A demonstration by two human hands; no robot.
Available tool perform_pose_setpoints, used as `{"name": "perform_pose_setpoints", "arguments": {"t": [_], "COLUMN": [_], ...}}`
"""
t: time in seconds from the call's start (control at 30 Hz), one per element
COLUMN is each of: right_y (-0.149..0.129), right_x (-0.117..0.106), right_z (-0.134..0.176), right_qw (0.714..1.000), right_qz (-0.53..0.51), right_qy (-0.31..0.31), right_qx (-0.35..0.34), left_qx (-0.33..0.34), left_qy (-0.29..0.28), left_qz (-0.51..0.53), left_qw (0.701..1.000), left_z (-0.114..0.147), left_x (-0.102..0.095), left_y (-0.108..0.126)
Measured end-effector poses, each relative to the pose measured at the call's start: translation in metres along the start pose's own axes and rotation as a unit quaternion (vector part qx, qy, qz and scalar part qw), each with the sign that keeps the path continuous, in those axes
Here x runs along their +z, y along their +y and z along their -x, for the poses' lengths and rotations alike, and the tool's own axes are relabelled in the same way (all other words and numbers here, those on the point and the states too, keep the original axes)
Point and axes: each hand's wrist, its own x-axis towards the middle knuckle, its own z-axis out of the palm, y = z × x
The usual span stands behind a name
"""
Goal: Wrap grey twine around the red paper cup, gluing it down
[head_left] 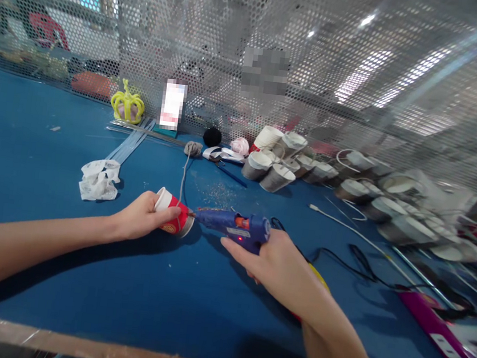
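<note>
Spreading blue tabletop (pixel 41 128): bearing grey-wrapped cups (pixel 279 179) towards the right rear.
Right hand (pixel 279 255): wrapped round the glue gun (pixel 255 231), forefinger extended beneath its body.
Left hand (pixel 143 217): closed on the red-and-white paper cup (pixel 172 217), thumb across its side.
Glue gun: pointing left, red light lit, nozzle at the cup.
Paper cup: tilted in the left grip.
Grey cord ball (pixel 193 149): lying behind the cup, strand (pixel 184 174) running to it.

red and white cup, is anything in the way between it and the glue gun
Nothing visible stands between them: the glue gun in the right hand has its tip right at the cup in the left hand. Whether they touch is unclear. A grey cord runs to the cup.
</note>
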Motion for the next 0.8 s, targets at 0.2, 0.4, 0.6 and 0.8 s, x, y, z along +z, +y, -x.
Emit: {"name": "perform_pose_setpoints", "arguments": {"t": [0.2, 0.4, 0.6, 0.8], "right_y": [-0.007, -0.009, -0.005, 0.003], "right_x": [0.001, 0.003, 0.001, 0.001], "right_z": [0.005, 0.006, 0.003, -0.002], "right_qw": [0.997, 0.997, 0.998, 1.0], "right_qz": [0.046, 0.044, 0.032, 0.007], "right_qy": [0.026, 0.001, 0.022, 0.008], "right_qx": [-0.048, -0.065, -0.043, -0.005], "left_qx": [-0.05, -0.059, -0.035, 0.026], "left_qy": [0.02, 0.026, 0.017, -0.009], "left_qz": [0.069, 0.103, 0.048, -0.024], "left_qw": [0.996, 0.993, 0.998, 0.999], "left_z": [-0.003, -0.004, -0.002, 0.003], "left_x": [0.001, 0.002, 0.001, 0.002], "left_y": [0.004, 0.005, 0.003, -0.001]}}
